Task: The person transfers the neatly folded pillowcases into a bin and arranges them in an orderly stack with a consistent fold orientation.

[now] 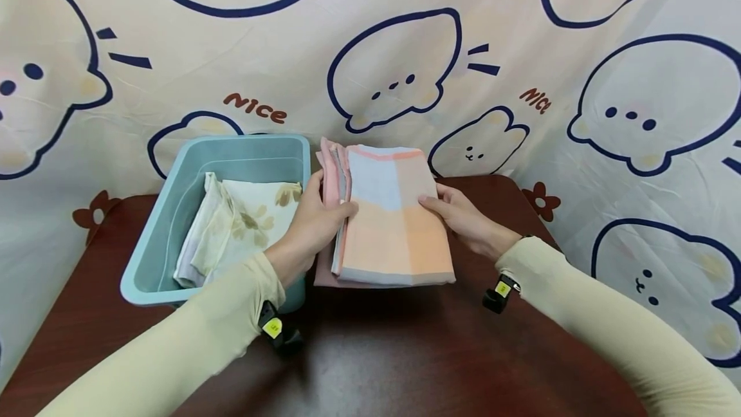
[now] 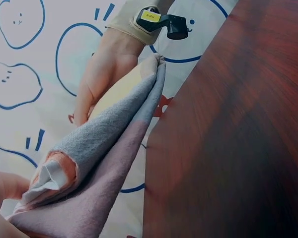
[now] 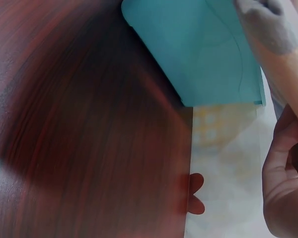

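Observation:
Both hands hold up a folded checked cloth (image 1: 388, 230) in peach, pale blue, grey and pink, its broad face toward the head camera. On its left edge, where pink and grey layers bunch, my left hand (image 1: 309, 224) grips with the thumb in front. My right hand (image 1: 463, 217) pinches the opposite edge, thumb on the face and fingers behind. In the left wrist view, the cloth (image 2: 104, 139) shows its stacked folds from the bottom edge, with the right hand (image 2: 109, 74) beyond it. Only a strip of the cloth (image 3: 273, 44) appears in the right wrist view.
A teal plastic bin (image 1: 214, 150) stands left of the cloth, behind the left forearm. Inside lies white fabric (image 1: 255, 217) with a tan flower print. Under everything is a dark red-brown wooden table (image 1: 370, 352), with a cartoon-printed curtain (image 1: 278, 63) along its back and sides.

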A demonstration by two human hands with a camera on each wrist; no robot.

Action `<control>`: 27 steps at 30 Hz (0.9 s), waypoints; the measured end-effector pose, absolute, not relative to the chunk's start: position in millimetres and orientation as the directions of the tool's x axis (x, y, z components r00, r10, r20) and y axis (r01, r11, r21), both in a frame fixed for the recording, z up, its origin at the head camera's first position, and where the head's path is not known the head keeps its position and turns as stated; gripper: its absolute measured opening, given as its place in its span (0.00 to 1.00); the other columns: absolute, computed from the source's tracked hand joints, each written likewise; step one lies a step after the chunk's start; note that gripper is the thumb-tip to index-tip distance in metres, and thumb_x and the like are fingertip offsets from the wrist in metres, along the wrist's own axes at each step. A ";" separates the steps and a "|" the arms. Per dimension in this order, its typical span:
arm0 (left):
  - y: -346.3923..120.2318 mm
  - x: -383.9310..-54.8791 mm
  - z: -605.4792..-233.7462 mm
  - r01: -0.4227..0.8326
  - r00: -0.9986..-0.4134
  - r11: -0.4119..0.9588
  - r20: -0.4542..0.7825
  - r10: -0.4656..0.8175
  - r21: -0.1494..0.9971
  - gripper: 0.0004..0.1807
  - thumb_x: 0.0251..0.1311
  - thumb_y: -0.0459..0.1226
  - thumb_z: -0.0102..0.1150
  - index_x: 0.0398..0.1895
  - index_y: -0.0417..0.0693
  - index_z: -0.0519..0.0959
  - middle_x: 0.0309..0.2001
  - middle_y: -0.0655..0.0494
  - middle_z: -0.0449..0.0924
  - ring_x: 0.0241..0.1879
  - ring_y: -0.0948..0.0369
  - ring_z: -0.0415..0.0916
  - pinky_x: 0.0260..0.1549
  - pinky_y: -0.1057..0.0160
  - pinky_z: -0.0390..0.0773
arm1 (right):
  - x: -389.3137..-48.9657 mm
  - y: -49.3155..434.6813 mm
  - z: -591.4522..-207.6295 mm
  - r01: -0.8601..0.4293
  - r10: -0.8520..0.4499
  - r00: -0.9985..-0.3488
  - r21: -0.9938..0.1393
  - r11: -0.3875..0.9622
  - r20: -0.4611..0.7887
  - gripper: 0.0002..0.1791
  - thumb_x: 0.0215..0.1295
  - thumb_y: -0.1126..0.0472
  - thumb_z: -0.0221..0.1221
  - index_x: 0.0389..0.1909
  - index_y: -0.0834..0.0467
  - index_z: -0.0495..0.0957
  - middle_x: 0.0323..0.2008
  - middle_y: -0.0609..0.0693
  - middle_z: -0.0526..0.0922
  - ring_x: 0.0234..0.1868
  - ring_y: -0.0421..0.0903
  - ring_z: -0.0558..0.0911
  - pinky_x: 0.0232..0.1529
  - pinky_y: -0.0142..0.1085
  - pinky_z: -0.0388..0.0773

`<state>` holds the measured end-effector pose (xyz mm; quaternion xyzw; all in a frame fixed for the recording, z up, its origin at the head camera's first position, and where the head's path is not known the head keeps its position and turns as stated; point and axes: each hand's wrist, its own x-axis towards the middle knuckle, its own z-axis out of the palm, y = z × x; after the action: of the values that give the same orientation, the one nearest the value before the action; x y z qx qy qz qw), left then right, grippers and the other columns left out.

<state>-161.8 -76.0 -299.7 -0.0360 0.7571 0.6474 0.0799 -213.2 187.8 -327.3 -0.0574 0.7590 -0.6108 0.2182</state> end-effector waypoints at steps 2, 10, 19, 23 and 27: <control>-79.5 -162.3 -298.3 -0.163 -0.984 0.162 -0.173 0.050 0.973 0.46 0.65 0.34 0.57 0.82 0.54 0.44 0.79 0.51 0.53 0.74 0.55 0.58 0.73 0.52 0.63 | -213.6 184.4 -326.5 0.179 -0.356 -0.897 -0.952 0.250 -0.262 0.26 0.80 0.54 0.48 0.72 0.60 0.62 0.38 0.43 0.86 0.33 0.38 0.87 0.35 0.32 0.83; -91.0 -162.6 -294.7 -0.183 -0.980 0.217 -0.195 0.035 0.959 0.47 0.66 0.38 0.57 0.82 0.57 0.42 0.79 0.49 0.52 0.73 0.54 0.58 0.73 0.51 0.62 | -215.0 172.7 -323.7 0.175 -0.366 -0.895 -0.955 0.240 -0.256 0.25 0.80 0.54 0.48 0.71 0.60 0.63 0.39 0.44 0.86 0.33 0.38 0.87 0.34 0.31 0.83; -105.3 -159.4 -292.5 -0.188 -0.979 0.243 -0.201 0.028 0.952 0.46 0.67 0.37 0.56 0.82 0.54 0.42 0.76 0.45 0.58 0.68 0.52 0.65 0.69 0.51 0.66 | -215.3 159.8 -323.8 0.161 -0.395 -0.886 -0.960 0.230 -0.244 0.24 0.80 0.55 0.48 0.70 0.60 0.64 0.38 0.45 0.86 0.31 0.37 0.86 0.32 0.30 0.82; -110.4 -156.4 -289.8 -0.195 -0.977 0.250 -0.209 0.032 0.948 0.47 0.67 0.38 0.56 0.82 0.56 0.39 0.74 0.44 0.60 0.66 0.52 0.67 0.67 0.51 0.68 | -214.9 155.4 -324.5 0.158 -0.404 -0.883 -0.961 0.227 -0.241 0.24 0.80 0.55 0.48 0.70 0.60 0.64 0.37 0.45 0.87 0.30 0.37 0.86 0.31 0.30 0.81; -114.5 -153.4 -289.2 -0.198 -0.977 0.265 -0.213 0.030 0.944 0.48 0.67 0.39 0.57 0.83 0.57 0.38 0.77 0.45 0.55 0.69 0.52 0.62 0.69 0.49 0.65 | -213.6 152.1 -326.0 0.162 -0.414 -0.878 -0.963 0.216 -0.241 0.24 0.80 0.55 0.48 0.70 0.60 0.64 0.37 0.45 0.87 0.30 0.38 0.86 0.31 0.30 0.81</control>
<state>-153.4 -114.5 -289.2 -0.0530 0.7897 0.6039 0.0945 -213.6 152.1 -326.0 -0.0845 0.7444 -0.6204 0.2321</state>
